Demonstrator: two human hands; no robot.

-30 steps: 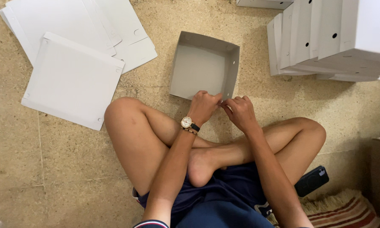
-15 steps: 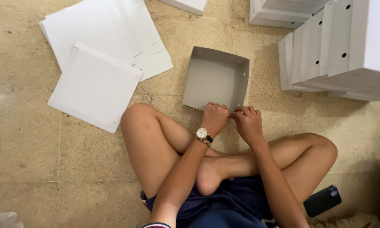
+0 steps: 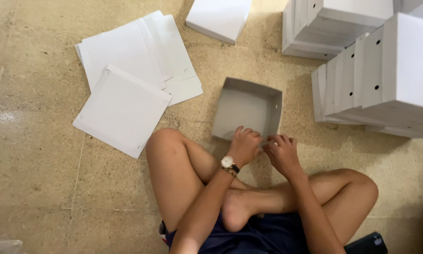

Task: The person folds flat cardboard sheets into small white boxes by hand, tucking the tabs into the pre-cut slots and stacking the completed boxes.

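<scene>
Both hands (image 3: 263,149) hide the grey box's (image 3: 246,109) near wall.

Down below, a speckled beige stone floor (image 3: 42,178) fills the view, faint joint lines crossing it at the lower left. Soft, even light, with one pale glare patch at the far left. Upper left lies a loose pile of flat white cardboard sheets (image 3: 126,70). At the top edge sits one closed white box (image 3: 218,19). Along the right, rows of white boxes (image 3: 376,70) stand packed side by side, small round holes in their sides, casting shade on the floor.
</scene>
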